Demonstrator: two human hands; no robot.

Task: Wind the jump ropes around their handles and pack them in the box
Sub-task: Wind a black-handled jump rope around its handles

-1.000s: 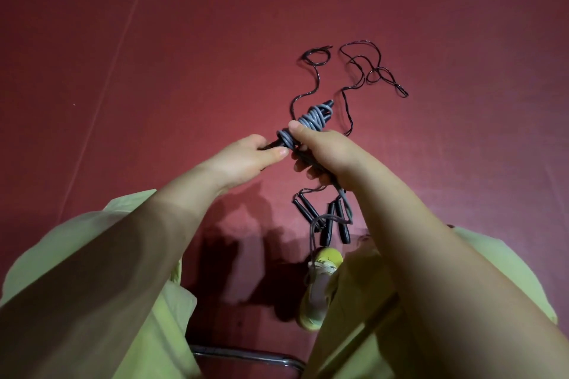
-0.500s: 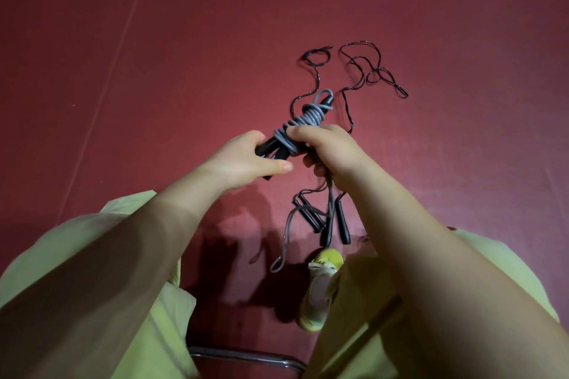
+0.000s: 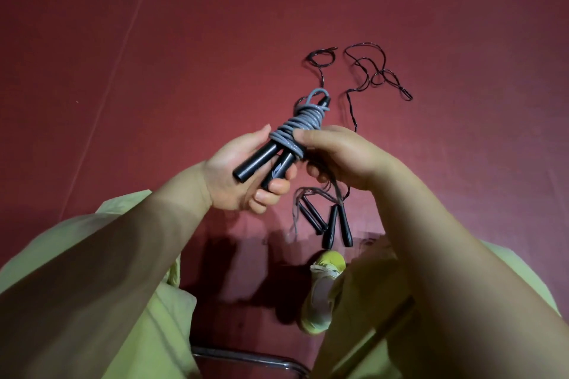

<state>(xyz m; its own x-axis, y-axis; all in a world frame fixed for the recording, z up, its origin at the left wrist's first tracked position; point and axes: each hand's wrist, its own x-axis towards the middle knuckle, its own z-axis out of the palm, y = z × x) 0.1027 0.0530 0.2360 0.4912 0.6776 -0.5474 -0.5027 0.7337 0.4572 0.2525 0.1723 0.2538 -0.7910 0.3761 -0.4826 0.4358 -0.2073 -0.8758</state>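
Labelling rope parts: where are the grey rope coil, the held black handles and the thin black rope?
grey rope coil (image 3: 303,121), head view, middle wraps.
held black handles (image 3: 255,161), head view, left handle's shaft.
thin black rope (image 3: 374,74), head view, tangled loops on floor.

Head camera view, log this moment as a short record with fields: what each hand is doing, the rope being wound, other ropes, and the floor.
left hand: cradles the two black handles, fingers curled under them
right hand: pinches the grey cord coil
rope in hand: grey cord wound around both handles, small loop sticking up at the far end
other ropes: thin dark rope lying loose on the floor; more black handles on the floor near the yellow shoe
floor: red mat
box: not in view
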